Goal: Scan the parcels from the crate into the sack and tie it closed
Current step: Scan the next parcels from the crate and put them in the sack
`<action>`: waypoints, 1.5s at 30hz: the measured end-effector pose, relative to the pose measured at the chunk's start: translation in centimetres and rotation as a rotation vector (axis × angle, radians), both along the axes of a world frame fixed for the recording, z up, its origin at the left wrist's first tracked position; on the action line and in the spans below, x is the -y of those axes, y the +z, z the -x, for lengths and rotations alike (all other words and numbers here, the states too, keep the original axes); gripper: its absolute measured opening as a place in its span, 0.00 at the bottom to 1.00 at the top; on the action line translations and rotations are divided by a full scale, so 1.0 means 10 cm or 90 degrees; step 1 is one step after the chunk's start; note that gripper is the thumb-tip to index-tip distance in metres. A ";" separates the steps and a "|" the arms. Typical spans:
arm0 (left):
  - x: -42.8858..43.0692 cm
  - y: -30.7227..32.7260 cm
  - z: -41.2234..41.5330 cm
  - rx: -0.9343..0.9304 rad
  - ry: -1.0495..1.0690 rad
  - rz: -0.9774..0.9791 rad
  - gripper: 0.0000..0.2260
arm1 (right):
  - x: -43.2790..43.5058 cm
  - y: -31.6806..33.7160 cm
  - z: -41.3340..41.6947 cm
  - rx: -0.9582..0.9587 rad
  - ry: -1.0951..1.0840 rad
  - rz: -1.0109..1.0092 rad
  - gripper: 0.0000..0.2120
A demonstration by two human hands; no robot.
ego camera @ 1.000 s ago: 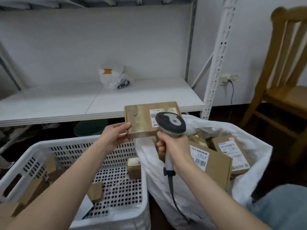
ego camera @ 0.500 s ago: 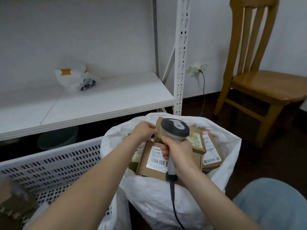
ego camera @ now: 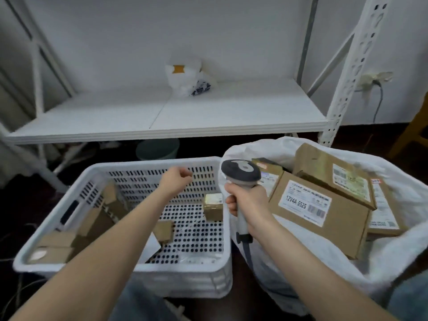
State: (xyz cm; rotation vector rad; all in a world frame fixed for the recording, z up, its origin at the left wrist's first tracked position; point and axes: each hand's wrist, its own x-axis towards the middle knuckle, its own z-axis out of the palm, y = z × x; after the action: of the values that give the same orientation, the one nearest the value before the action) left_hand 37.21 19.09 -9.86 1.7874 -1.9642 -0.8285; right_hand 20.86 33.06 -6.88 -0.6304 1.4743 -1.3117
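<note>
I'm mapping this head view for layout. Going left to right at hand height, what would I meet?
Left wall of the crate → left hand → small taped parcel → scanner → parcel labelled 12V4A-5525 → right side of the sack.

White wall (ego camera: 162, 31), white metal shelf (ego camera: 208, 112), dark floor (ego camera: 23, 205)

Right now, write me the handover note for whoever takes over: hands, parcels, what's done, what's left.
Left hand: empty, loosely curled, over the crate.
Right hand: grips the scanner.
Done: several labelled parcels lie in the open sack.
Left: several small parcels in the crate to scan and move; then tie the sack.
</note>
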 end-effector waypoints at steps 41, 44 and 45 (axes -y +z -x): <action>1.19 -2.17 -0.72 0.210 -0.111 -0.159 0.43 | 1.43 -1.63 -0.81 0.079 -0.086 -0.185 0.04; 1.02 -1.69 -1.02 0.177 -0.141 -0.108 0.43 | 1.33 -1.36 -0.86 0.131 -0.065 -0.164 0.04; 0.94 -1.53 -1.08 0.171 -0.148 -0.082 0.43 | 1.28 -1.27 -0.88 0.148 -0.056 -0.150 0.05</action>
State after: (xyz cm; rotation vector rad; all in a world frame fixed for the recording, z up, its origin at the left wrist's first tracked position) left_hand 48.03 9.66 -25.13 1.8466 -2.3761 -0.8403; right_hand 29.64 20.24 -19.54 -0.2532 1.4489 -1.2092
